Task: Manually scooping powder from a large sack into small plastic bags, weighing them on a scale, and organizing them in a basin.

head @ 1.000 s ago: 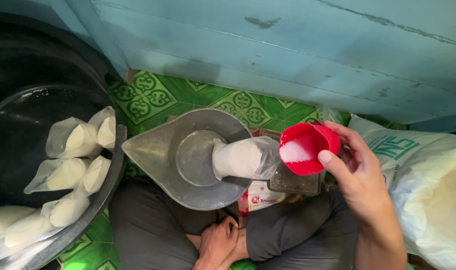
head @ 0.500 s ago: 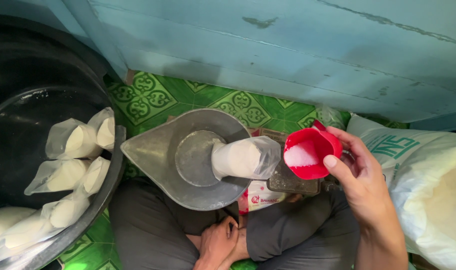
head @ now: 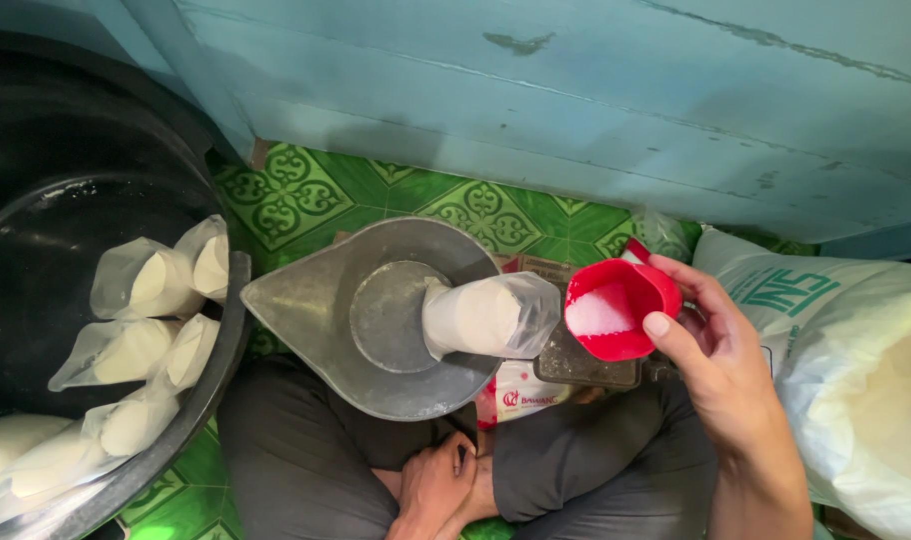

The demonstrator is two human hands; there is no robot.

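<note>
Head view: one view only, looking down at a seated person's lap and the floor.
Right hand (head: 721, 365): fingers curled around a red scoop (head: 621, 308), thumb pressed on its near rim; held right of centre, tilted.
Red scoop contents: white granules, partly filling it.
Left hand (head: 431, 490): resting at the near edge between the knees, fingers loosely curled, holding nothing that can be seen.
Scale pan (head: 306, 310): one grey metal pan with a pointed spout to the left, in the middle of the scene, above the dark trousers.
Bag on pan (head: 486, 318): one clear plastic bag filled with white granules, lying on its side, its loose open mouth to the right, just beside the scoop.
Scale body (head: 586, 368): dark metal, partly hidden beneath the bag and scoop.
Printed packet (head: 521, 395): white with red print, wedged under the pan's near right edge, mostly covered.
Black tub (head: 216, 390): large, round, at left; its rim is just beside the pan.
Filled bags in tub (head: 141, 280): at least six clear bags of white granules, some cut off at the near left edge.
Sack (head: 856, 350): one large white woven sack with green print, at right, open, white granules inside.
Floor (head: 306, 195): green patterned tiles.
Wall (head: 576, 90): pale blue painted boards on the far side.
</note>
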